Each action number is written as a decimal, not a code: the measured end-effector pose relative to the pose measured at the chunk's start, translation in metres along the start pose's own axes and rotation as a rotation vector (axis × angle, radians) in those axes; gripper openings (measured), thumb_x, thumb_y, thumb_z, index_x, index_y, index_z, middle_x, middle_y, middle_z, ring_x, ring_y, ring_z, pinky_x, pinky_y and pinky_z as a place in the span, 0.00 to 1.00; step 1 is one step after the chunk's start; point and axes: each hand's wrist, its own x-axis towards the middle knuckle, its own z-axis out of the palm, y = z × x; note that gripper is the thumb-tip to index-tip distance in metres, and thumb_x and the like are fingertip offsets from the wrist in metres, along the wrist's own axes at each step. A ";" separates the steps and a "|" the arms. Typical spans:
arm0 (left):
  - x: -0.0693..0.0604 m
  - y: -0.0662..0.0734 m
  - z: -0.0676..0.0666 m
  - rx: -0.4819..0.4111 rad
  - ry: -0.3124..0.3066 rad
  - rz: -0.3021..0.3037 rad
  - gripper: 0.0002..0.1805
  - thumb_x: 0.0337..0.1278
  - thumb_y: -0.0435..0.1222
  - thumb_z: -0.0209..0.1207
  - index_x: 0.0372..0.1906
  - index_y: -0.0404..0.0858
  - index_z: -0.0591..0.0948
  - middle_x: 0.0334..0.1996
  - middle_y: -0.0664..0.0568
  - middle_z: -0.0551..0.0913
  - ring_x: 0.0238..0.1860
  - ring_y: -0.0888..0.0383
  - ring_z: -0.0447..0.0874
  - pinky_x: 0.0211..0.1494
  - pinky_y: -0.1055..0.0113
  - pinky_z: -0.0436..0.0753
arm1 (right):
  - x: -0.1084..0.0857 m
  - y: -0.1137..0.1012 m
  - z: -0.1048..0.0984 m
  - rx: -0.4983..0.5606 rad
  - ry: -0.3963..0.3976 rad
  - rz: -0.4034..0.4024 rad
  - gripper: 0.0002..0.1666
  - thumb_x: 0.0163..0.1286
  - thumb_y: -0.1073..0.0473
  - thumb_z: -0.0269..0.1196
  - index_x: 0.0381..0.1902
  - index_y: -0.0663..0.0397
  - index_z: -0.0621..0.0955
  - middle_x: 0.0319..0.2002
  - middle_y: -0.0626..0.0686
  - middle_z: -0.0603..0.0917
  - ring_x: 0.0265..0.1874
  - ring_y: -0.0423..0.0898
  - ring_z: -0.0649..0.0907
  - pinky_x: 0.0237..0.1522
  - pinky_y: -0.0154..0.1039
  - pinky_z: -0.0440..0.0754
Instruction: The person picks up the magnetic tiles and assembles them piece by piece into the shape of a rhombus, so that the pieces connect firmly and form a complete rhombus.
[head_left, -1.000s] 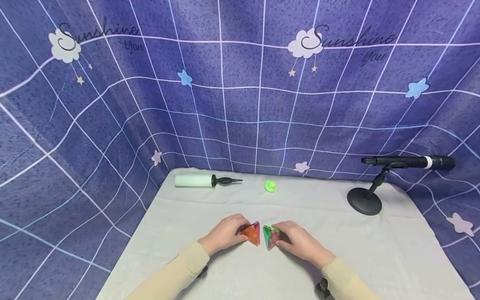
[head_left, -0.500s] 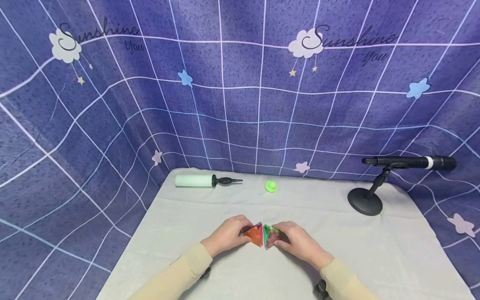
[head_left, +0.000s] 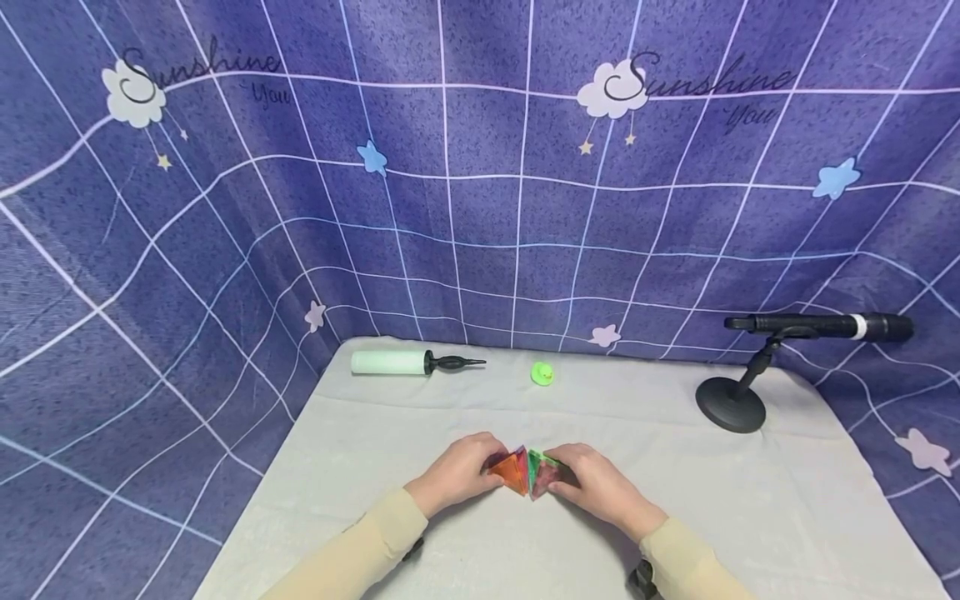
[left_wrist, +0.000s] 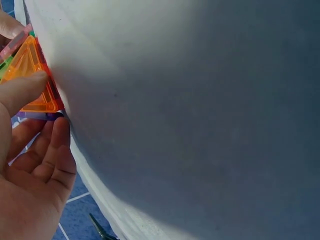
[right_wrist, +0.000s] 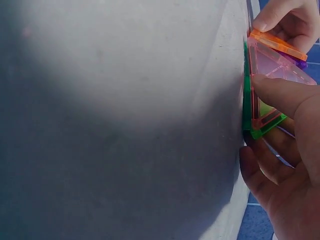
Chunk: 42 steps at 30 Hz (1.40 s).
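In the head view my left hand (head_left: 459,472) pinches a small pyramid-like cluster of translucent triangular magnetic tiles. Its orange tile (left_wrist: 26,62) faces the left wrist camera under my thumb, with a red tile (left_wrist: 51,92) along the table and a purple tile (left_wrist: 37,115) behind. My right hand (head_left: 606,489) holds a matching cluster between thumb and fingers. A pink tile (right_wrist: 272,65) lies under that thumb, and green tiles (right_wrist: 246,112) form its base and back. The two clusters stand side by side on the cloth, edges meeting or nearly so; I cannot tell whether they touch fully.
At the back left of the white-covered table (head_left: 337,500) lies a pale green hand pump (head_left: 390,362) with a black nozzle. A small bright green toy (head_left: 542,373) sits at the back middle. The black stand (head_left: 731,404) at right bears a black microphone-like tube (head_left: 817,325).
My left hand has moved slightly right with its orange, red and purple tiles, closing the gap to the other cluster. The right hand and its tiles have shifted only a little left.
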 end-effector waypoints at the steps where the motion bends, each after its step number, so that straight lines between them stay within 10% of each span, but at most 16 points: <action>1: 0.000 0.000 0.000 0.002 -0.001 -0.001 0.19 0.55 0.40 0.76 0.51 0.43 0.87 0.43 0.60 0.84 0.42 0.67 0.79 0.48 0.68 0.80 | 0.000 0.000 0.000 -0.002 0.001 -0.001 0.26 0.64 0.58 0.76 0.57 0.60 0.84 0.52 0.53 0.88 0.54 0.53 0.85 0.60 0.53 0.78; 42: 0.001 -0.001 0.001 0.004 -0.014 -0.003 0.19 0.56 0.40 0.75 0.52 0.43 0.86 0.44 0.60 0.84 0.43 0.67 0.80 0.49 0.68 0.81 | 0.009 -0.016 -0.008 -0.014 -0.027 -0.002 0.29 0.67 0.59 0.74 0.63 0.63 0.81 0.58 0.55 0.82 0.57 0.52 0.84 0.59 0.51 0.80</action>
